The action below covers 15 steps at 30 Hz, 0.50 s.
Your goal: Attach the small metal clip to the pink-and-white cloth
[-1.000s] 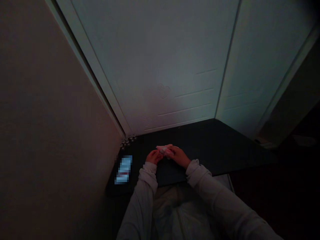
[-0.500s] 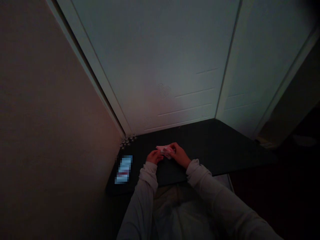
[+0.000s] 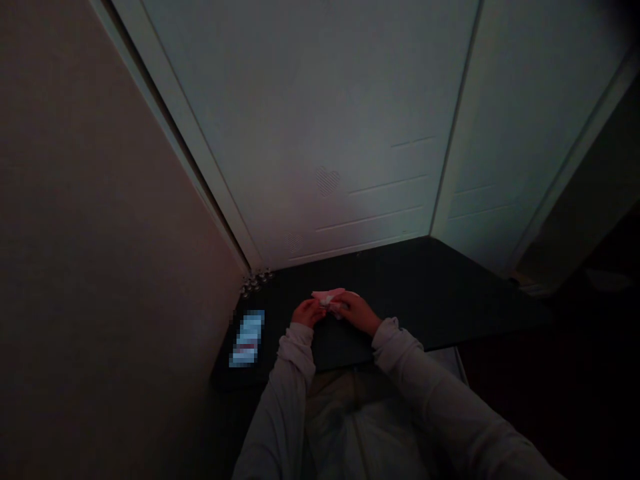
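A small pink and white crumpled piece (image 3: 329,295), perhaps paper or cloth, is between my two hands over the dark table (image 3: 400,287). My left hand (image 3: 307,312) is closed on its left side, fingertips at its lower edge. From the right, my right hand (image 3: 356,312) pinches it with bent fingers. The dim light hides its exact shape and the fingertips' details.
A lit, pixelated phone-like screen (image 3: 247,339) lies at the table's left end. Behind it, several small shiny objects (image 3: 256,281) stand near the corner. White panels (image 3: 325,133) rise behind the table, and a wall (image 3: 100,233) borders the left.
My right hand's fingers have shifted slightly over the pink piece, and more of its upper edge now shows. My left hand has barely moved.
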{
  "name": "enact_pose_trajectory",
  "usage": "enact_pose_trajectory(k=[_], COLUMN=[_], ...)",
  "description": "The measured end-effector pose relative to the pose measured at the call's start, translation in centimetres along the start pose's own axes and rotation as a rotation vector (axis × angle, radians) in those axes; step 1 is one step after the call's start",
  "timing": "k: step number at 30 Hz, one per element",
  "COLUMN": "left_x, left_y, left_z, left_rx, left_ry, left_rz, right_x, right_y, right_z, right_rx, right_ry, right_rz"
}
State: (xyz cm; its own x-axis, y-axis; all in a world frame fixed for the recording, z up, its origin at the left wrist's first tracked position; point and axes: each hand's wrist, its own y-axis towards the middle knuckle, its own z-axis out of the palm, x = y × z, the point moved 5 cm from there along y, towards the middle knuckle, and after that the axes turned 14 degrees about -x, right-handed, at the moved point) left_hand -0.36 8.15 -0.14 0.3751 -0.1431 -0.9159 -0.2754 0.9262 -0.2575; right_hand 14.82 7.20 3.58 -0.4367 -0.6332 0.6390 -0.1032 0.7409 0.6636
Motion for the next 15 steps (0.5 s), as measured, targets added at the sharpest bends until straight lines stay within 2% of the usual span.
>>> enact_pose_trajectory(k=[8,15], left_x=[0.07,0.06], left_y=[0.03,-0.17], left_z=[0.05,0.29], left_rx=[-0.025,-0.034], left_ry=[-0.023,0.073], left_rz=[-0.035,-0.022], right_x=[-0.12,-0.64], right_y=[-0.01,0.03], right_z=[0.26,0.25], right_rx=[0.060,0.023], right_ry=[0.002,-0.041], right_rz=[-0.004,0.040])
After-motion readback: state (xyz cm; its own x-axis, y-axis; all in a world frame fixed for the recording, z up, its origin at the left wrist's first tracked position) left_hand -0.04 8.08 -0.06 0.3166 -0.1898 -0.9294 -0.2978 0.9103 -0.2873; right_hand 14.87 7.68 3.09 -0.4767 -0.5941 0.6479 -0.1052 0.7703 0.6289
